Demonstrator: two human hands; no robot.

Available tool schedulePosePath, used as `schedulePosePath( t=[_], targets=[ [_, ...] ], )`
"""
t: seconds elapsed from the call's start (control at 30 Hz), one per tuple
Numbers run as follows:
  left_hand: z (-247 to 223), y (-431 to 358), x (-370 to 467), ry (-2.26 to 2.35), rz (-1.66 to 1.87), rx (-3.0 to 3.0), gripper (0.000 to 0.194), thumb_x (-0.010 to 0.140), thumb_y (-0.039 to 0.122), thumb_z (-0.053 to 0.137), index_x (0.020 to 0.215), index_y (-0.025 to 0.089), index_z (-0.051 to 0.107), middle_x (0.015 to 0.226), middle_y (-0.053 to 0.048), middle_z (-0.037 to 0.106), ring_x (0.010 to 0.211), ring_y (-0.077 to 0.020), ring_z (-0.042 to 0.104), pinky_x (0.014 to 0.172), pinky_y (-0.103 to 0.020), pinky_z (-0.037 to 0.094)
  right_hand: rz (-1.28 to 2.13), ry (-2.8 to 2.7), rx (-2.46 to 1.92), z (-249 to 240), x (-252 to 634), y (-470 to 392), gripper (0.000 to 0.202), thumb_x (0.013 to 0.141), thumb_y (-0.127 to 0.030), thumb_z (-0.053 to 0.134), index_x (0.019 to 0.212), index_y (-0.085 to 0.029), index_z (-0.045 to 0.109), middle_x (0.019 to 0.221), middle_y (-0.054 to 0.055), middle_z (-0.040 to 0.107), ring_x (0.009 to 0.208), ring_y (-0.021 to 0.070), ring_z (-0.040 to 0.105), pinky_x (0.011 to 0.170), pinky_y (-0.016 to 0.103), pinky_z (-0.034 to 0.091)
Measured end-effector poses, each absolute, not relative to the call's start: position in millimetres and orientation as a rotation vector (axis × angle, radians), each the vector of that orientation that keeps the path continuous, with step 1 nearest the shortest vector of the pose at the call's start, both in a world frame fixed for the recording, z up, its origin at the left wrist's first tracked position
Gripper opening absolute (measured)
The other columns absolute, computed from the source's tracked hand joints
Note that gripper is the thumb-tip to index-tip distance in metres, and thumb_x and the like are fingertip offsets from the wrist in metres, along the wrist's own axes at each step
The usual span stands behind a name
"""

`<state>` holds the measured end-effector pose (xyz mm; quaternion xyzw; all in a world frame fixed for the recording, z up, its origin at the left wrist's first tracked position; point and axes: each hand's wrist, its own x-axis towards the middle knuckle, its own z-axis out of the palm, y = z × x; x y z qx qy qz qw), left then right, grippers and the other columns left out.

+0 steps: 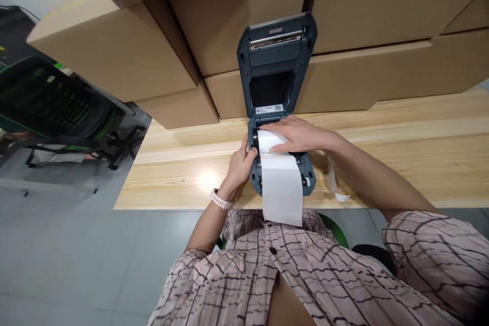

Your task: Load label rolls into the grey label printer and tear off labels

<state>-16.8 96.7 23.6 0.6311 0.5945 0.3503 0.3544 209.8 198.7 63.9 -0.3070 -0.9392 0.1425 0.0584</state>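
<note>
A dark grey label printer [309,175] sits on the wooden table with its lid [277,61] raised. Inside lies a white label roll [267,140], and its loose strip [282,188] runs forward over the printer's front and past the table edge. My left hand [241,165] grips the printer's left side, thumb on the inner edge by the roll. From the right, my right hand [300,133] reaches over the roll, with thumb and fingers spread around it; part of the roll is hidden beneath.
Cardboard boxes [244,15] are stacked along the back of the table [183,173]. A curled paper scrap [332,178] lies right of the printer, under my right forearm. A black mesh chair [49,97] stands on the floor at left.
</note>
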Motion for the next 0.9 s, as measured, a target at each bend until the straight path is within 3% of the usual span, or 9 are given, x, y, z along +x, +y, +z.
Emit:
schedulePosePath(
  t=[0.23, 0.4, 0.6, 0.73, 0.8, 0.9],
  targets=[
    [15, 101, -22, 1.432, 0.947, 1.549, 0.07, 0.1, 0.043, 0.052, 0.164, 0.015, 0.048, 0.083, -0.003, 0.074, 0.073, -0.02, 0.061, 0.074, -0.031, 0.047, 0.372, -2.935, -1.135, 78, 195, 190, 0.091, 0.083, -0.045, 0.074, 0.165, -0.019, 0.045, 0.123, 0.02, 0.078, 0.108, 0.0433, 0.071, 0.094, 0.052, 0.049],
    [27, 102, -27, 1.389, 0.849, 1.524, 0.074, 0.098, 0.037, 0.051, 0.166, 0.012, 0.042, 0.06, 0.006, 0.058, 0.053, -0.015, 0.048, 0.058, -0.026, 0.036, 0.51, -2.873, -1.094, 112, 200, 177, 0.102, 0.076, -0.046, 0.077, 0.168, -0.023, 0.038, 0.136, 0.018, 0.074, 0.115, 0.0436, 0.071, 0.092, 0.05, 0.053],
    [44, 103, -29, 1.383, 0.737, 1.687, 0.074, 0.097, 0.032, 0.047, 0.168, 0.014, 0.039, 0.064, 0.005, 0.061, 0.058, -0.0163, 0.053, 0.065, -0.028, 0.044, 0.652, -2.532, -0.872, 160, 264, 164, 0.115, 0.074, -0.055, 0.084, 0.172, -0.033, 0.028, 0.137, 0.008, 0.069, 0.117, 0.0342, 0.07, 0.097, 0.047, 0.06],
    [45, 103, -29, 1.394, 0.733, 1.672, 0.078, 0.097, 0.033, 0.047, 0.171, 0.014, 0.034, 0.063, 0.006, 0.06, 0.057, -0.0159, 0.053, 0.065, -0.028, 0.044, 0.681, -2.164, -1.015, 154, 307, 164, 0.131, 0.064, -0.056, 0.096, 0.173, -0.036, 0.027, 0.151, 0.008, 0.059, 0.133, 0.0347, 0.062, 0.116, 0.049, 0.05],
    [43, 103, -29, 1.395, 0.737, 1.659, 0.078, 0.098, 0.034, 0.047, 0.172, 0.015, 0.033, 0.061, 0.006, 0.058, 0.056, -0.0156, 0.052, 0.064, -0.027, 0.043, 0.736, -2.004, -1.202, 140, 316, 168, 0.132, 0.06, -0.052, 0.1, 0.172, -0.038, 0.031, 0.159, 0.009, 0.055, 0.134, 0.0359, 0.062, 0.114, 0.05, 0.048],
    [39, 104, -30, 1.369, 0.778, 1.673, 0.077, 0.098, 0.036, 0.047, 0.171, 0.013, 0.035, 0.064, 0.005, 0.061, 0.061, -0.0163, 0.055, 0.067, -0.028, 0.047, 0.929, -1.763, -1.38, 116, 312, 179, 0.124, 0.06, -0.038, 0.101, 0.168, -0.031, 0.04, 0.152, 0.013, 0.063, 0.123, 0.0346, 0.067, 0.101, 0.05, 0.054]
  ],
)
